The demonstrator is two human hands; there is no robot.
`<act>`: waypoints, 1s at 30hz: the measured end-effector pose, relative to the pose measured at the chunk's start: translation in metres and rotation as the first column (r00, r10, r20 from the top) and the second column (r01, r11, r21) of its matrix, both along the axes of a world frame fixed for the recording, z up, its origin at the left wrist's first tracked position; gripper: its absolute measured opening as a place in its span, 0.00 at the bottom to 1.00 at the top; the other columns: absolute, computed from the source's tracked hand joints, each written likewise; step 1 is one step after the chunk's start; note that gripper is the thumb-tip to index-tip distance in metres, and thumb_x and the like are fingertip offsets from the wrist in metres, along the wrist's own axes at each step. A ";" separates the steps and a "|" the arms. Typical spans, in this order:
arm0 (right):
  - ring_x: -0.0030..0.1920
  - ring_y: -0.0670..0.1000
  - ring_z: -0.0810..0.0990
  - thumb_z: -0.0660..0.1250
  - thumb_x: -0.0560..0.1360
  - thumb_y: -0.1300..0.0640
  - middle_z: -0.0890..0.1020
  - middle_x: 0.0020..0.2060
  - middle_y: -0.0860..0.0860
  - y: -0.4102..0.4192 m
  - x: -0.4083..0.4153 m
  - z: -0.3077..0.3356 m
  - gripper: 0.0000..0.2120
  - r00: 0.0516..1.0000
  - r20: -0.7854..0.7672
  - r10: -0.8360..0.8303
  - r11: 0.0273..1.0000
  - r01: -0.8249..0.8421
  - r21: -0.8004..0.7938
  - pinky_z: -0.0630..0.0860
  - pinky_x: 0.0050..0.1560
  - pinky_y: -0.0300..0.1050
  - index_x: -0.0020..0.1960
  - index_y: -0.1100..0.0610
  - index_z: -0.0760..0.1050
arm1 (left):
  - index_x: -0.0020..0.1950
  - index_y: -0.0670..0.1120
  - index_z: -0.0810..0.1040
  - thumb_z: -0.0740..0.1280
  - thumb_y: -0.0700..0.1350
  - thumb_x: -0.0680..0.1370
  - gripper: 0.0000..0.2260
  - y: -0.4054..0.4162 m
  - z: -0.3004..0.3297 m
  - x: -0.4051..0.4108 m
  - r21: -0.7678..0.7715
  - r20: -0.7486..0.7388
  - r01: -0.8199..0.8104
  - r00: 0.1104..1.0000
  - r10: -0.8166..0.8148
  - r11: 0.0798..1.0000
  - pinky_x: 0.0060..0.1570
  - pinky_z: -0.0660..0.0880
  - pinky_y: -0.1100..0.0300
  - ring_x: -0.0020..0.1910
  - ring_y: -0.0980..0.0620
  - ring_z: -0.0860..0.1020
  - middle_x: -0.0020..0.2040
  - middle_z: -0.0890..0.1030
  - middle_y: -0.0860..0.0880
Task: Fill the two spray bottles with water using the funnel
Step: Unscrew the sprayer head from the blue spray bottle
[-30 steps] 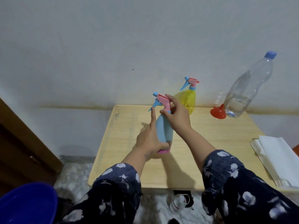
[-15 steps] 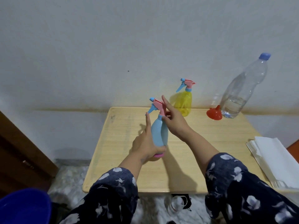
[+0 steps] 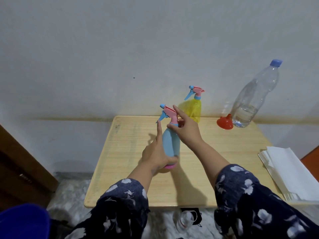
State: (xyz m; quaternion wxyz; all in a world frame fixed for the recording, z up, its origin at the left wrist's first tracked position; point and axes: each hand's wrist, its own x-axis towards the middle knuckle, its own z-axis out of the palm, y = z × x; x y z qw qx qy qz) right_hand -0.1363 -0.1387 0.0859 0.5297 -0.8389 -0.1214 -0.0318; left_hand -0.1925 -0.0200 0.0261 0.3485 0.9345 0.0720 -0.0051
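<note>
A pale wooden desk is set against a white wall. At its right edge a stack of white paper towels is laid. A clear water bottle with a blue cap is stood at the far right corner, part filled, and a red funnel is placed mouth down just beside its base. A yellow spray bottle is stood upright at the far edge, behind the hands. A blue spray bottle is held upright above the middle of the desk. Its lower body is gripped by the left hand, with the thumb curled round near the pink base and the forefinger stretched straight up along the side. Its neck, just under the pink trigger head, is pinched by the right hand, whose fingers are partly raised beside the head
</note>
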 end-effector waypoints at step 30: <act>0.62 0.56 0.75 0.66 0.73 0.65 0.74 0.68 0.54 -0.079 -0.007 -0.059 0.30 0.924 -0.310 -0.223 0.927 0.103 -0.360 0.73 0.57 0.45 0.74 0.54 0.64 | 0.72 0.70 0.47 0.75 0.54 0.62 0.48 0.034 0.015 -0.027 0.068 0.042 -0.001 0.999 -0.002 0.998 0.46 0.78 0.51 0.47 0.46 0.78 0.58 0.72 0.56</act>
